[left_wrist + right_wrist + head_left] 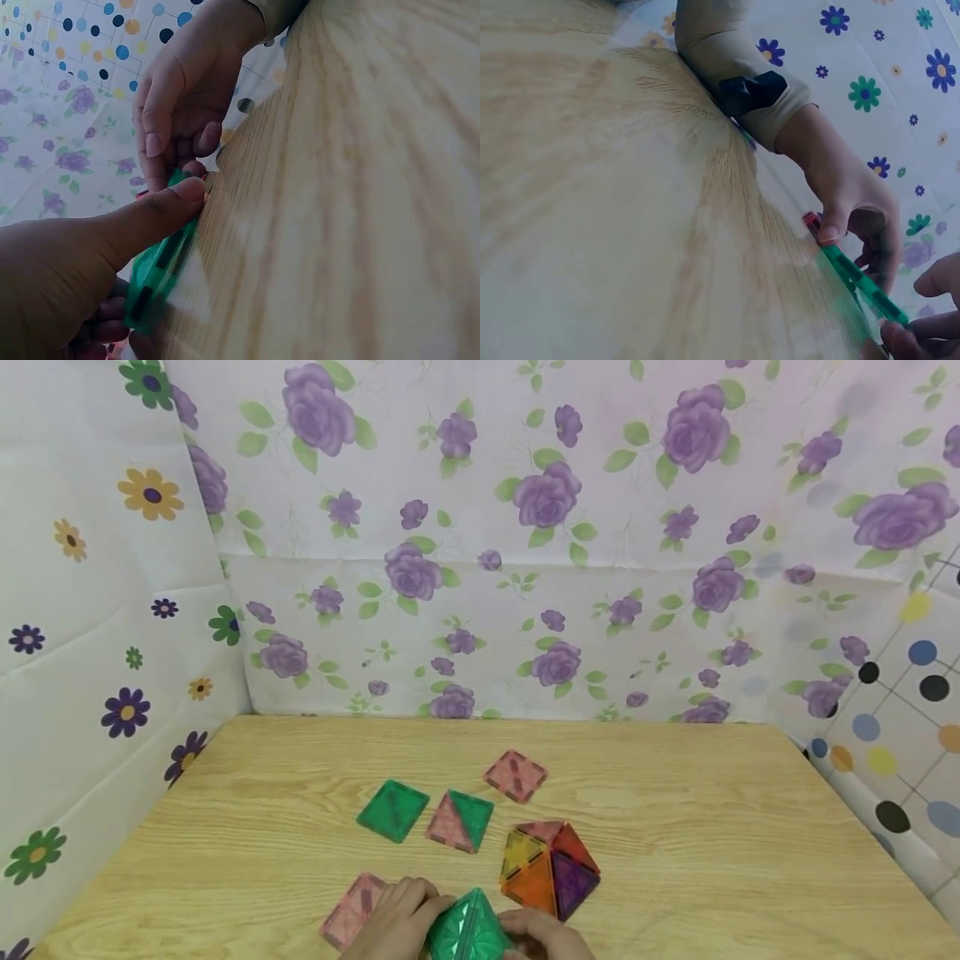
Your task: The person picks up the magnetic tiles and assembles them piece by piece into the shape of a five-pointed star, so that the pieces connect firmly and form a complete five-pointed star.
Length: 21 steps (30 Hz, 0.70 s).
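Two green translucent magnetic tiles (pixel 468 931) meet in a raised ridge at the near edge of the head view. My left hand (pixel 401 917) grips their left side; in the left wrist view its thumb (pixel 161 214) lies across a tile, the fingers curled beneath. My right hand (pixel 551 935) is at the right side, with bent fingers (pixel 904 341) around the tile's end in the right wrist view. Partly under my left hand lies a pink square tile (pixel 348 914). A multicoloured pointed cluster of triangular tiles (pixel 551 868) stands just beyond my right hand.
Farther back on the wooden table (pixel 675 810) lie a green square (pixel 392 811), a square of one pink and one green triangle (pixel 460 821), and a pink square (pixel 516 775). Patterned cloths (pixel 495 635) hang at the back and both sides.
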### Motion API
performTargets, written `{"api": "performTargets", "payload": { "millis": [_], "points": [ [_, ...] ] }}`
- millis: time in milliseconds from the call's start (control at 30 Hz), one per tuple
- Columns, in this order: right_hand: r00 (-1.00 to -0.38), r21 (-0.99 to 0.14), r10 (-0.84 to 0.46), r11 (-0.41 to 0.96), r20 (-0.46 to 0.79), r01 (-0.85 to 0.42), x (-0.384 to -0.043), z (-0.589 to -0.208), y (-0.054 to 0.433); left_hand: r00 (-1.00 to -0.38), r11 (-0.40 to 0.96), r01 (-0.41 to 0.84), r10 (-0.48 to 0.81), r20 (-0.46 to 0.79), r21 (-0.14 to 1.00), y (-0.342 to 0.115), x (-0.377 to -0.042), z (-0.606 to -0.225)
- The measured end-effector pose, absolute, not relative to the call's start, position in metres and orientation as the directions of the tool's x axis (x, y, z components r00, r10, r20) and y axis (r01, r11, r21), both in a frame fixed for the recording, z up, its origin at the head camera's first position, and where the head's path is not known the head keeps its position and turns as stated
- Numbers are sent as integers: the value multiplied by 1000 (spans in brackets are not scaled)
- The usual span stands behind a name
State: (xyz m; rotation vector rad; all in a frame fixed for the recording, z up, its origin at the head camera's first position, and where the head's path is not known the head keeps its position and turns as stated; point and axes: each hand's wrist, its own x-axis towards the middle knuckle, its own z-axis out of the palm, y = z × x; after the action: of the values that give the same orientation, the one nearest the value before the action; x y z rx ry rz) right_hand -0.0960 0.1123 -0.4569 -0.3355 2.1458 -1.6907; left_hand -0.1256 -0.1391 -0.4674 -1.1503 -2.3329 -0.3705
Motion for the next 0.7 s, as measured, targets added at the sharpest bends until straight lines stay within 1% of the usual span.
{"api": "performTargets", "payload": {
  "millis": [33,67,133,233,300,533,700],
  "points": [
    [-899,-966,-418,259,-129,18,-95,-456,113,-506,599,800,656,560,22,-139,-126,-468],
    [-904,-964,-408,266,-131,20,-94,-454,113,-496,594,804,651,575,21,-139,-126,-468],
    [-912,-969,-366,224,-183,104,-93,-452,113,-469,580,814,644,605,13,-137,-127,-469],
    [-918,-970,-340,193,-207,147,-95,-449,112,-436,550,835,645,627,14,-134,-127,-469],
    [-919,-971,-334,180,-208,155,-95,-449,112,-427,536,844,652,627,18,-132,-127,-469],
    [-913,-975,-354,163,-201,151,-96,-451,115,-478,554,831,673,565,44,-134,-123,-467],
    [-910,-982,-377,138,-170,127,-95,-452,117,-527,552,826,684,504,114,-133,-121,-463]
  ]
}}
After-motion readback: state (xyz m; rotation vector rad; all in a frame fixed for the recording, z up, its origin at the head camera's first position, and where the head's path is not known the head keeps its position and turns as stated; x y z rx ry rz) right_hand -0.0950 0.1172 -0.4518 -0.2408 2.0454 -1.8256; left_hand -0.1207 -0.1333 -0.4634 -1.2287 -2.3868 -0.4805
